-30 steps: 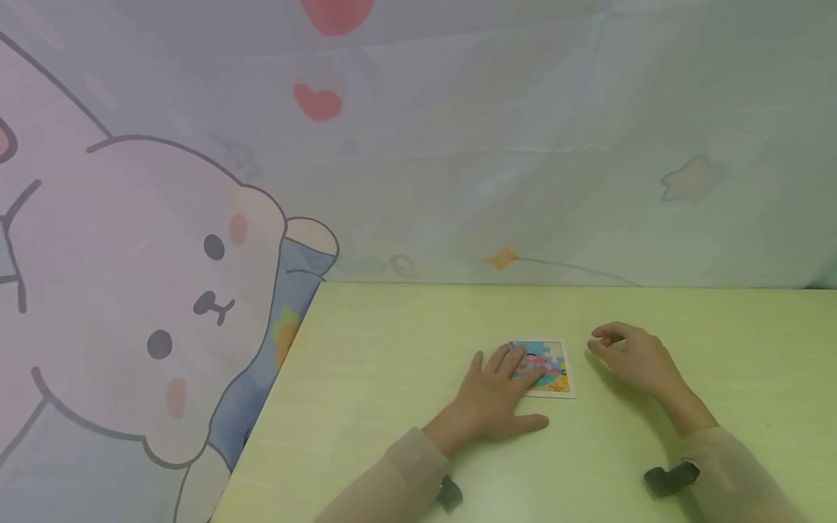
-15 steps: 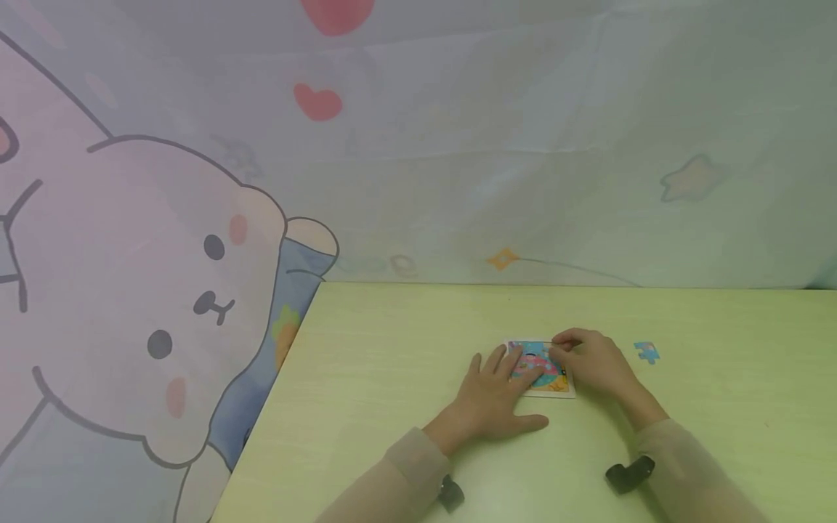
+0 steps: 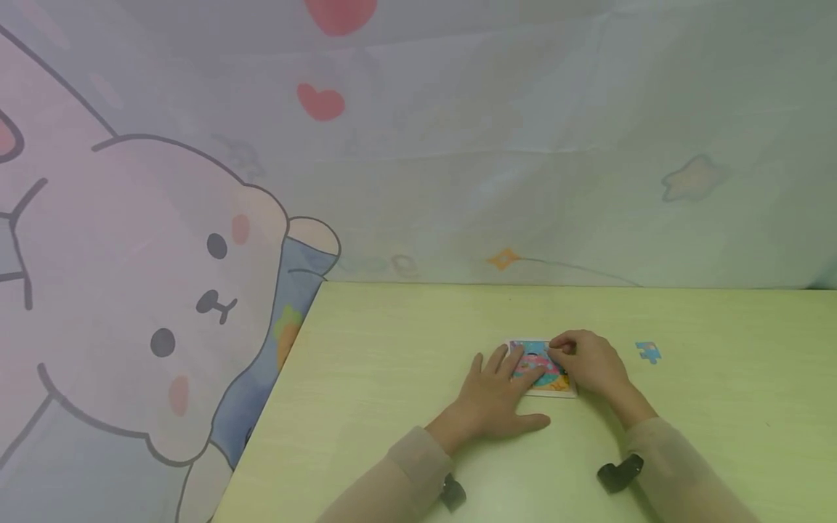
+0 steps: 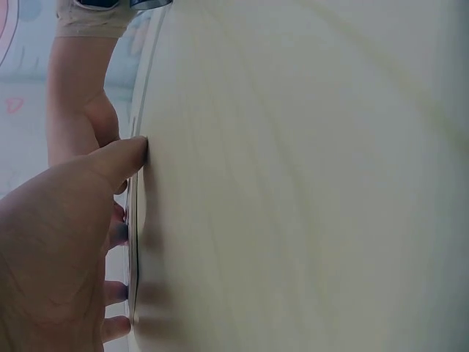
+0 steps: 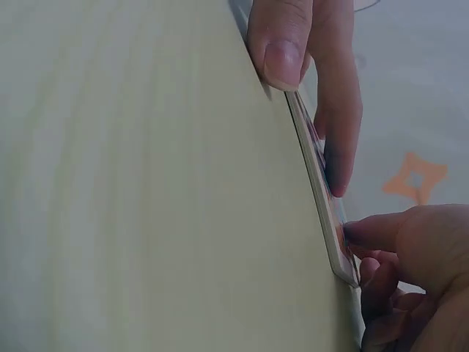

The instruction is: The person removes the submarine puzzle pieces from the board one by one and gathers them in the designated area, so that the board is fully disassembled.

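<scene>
A small square puzzle board (image 3: 552,394) with a white border and a colourful picture lies flat on the table. My left hand (image 3: 492,398) rests spread across its left part, fingertips on the picture and thumb on the table below. At the board's upper right, my right hand (image 3: 593,365) has thumb and index finger pinched low over the picture, on a puzzle piece mostly hidden by the fingers. The right wrist view shows the thumb (image 5: 374,231) touching the surface near the corner of the board (image 5: 316,183). Its other fingers are curled.
A loose blue puzzle piece (image 3: 649,352) lies on the yellow-green table (image 3: 392,349), right of my right hand. Behind the table hangs a cloth (image 3: 458,167) printed with a bear, hearts and stars. Dark devices (image 3: 620,473) are strapped at both wrists.
My right hand has moved left from beside the board onto its upper right, uncovering the loose blue piece. My left hand has stayed in place.
</scene>
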Motion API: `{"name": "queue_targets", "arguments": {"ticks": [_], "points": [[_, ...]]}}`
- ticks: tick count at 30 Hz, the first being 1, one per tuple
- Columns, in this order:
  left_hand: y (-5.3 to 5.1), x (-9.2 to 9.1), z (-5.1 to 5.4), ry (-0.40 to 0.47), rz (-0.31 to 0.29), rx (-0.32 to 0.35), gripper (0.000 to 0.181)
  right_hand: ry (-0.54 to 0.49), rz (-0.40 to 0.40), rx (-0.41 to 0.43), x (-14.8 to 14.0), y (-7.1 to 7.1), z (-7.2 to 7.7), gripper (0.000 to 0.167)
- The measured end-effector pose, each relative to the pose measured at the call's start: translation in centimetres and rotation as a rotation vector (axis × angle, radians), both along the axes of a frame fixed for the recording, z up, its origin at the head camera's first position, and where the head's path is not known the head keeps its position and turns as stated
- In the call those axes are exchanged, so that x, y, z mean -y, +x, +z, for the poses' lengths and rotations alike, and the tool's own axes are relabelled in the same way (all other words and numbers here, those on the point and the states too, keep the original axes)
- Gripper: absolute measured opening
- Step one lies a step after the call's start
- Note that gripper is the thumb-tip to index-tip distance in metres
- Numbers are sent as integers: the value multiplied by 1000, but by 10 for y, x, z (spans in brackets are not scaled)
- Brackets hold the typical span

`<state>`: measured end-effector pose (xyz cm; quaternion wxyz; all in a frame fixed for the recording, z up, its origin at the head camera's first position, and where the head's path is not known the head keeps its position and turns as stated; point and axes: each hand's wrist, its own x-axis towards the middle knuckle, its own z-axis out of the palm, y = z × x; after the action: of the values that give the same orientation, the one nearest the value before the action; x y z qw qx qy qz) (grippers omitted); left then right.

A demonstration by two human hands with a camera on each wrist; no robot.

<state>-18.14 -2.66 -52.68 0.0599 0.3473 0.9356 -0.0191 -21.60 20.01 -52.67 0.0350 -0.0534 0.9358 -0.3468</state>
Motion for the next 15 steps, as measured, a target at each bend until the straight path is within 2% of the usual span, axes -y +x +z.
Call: {"name": "queue_targets", "arguments": {"ticks": [15], "points": [[0,-1,0,-5,7,12,84,-46,4,-5,3,8,4,32]]}}
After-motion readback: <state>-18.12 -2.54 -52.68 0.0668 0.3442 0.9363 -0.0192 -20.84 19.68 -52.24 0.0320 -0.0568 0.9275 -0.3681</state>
